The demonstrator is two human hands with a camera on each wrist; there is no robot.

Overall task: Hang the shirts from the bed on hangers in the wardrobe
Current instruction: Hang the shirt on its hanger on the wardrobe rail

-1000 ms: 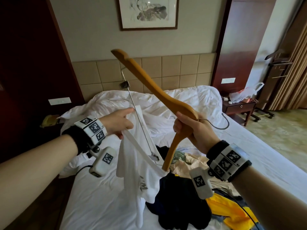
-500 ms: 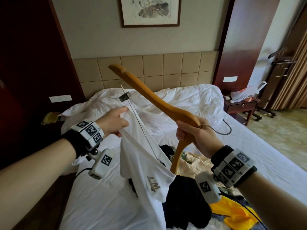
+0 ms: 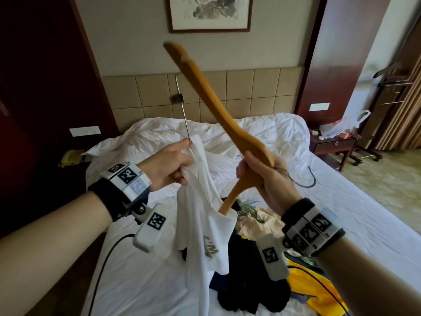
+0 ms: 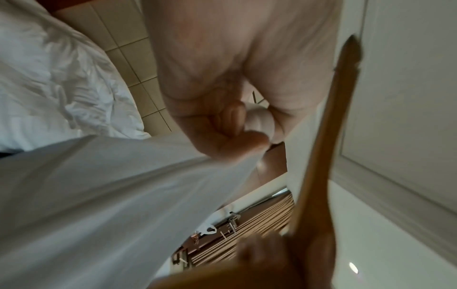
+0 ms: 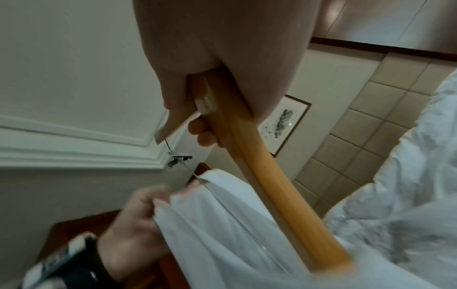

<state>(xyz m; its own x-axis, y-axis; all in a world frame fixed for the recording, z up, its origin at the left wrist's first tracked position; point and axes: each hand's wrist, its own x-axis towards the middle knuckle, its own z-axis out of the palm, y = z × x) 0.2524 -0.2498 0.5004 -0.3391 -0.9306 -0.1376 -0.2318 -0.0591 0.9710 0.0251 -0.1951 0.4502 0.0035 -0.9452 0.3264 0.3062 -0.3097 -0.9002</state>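
Head view: above the bed (image 3: 341,213), the right hand (image 3: 268,179) grips the wooden hanger (image 3: 218,115); the left hand (image 3: 166,169) clutches the white shirt (image 3: 200,215).

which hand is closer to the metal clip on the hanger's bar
Left. The left hand grips the white shirt just below the clip; the right hand holds the hanger farther away, at its middle.

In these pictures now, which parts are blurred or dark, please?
Head view: the wooden hanger smears at its upper end, and the left side is dark. Left wrist view: the hanger and right hand are blurred. Right wrist view: the left hand and white shirt are soft.
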